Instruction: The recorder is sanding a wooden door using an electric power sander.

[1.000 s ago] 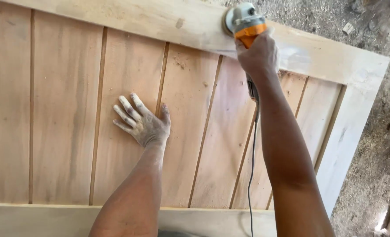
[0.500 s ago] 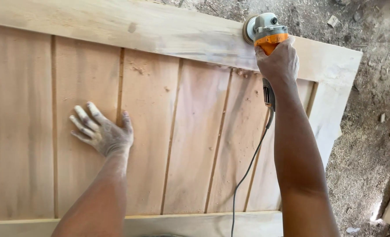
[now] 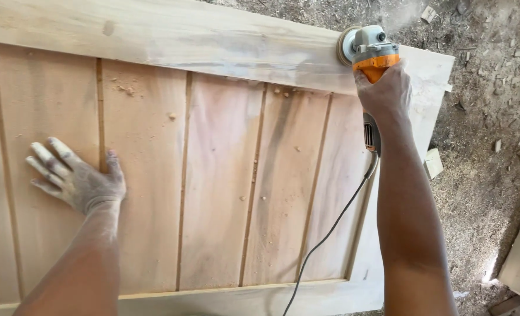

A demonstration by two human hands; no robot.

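your right hand (image 3: 384, 90) clenches the orange and grey angle grinder (image 3: 370, 52) on the pale wooden panelled door's (image 3: 225, 164) top rail; your left hand (image 3: 75, 178) lies released, flat on a panel.

The sander (image 3: 370, 51) in the right hand (image 3: 384, 93) is orange with a grey head and black rear; its cord (image 3: 330, 231) is black. The left hand (image 3: 77, 179), whitened with pale dust, lies on a door (image 3: 225, 175) of pinkish-tan boards, darker streaks right of it, framed in paler cream wood
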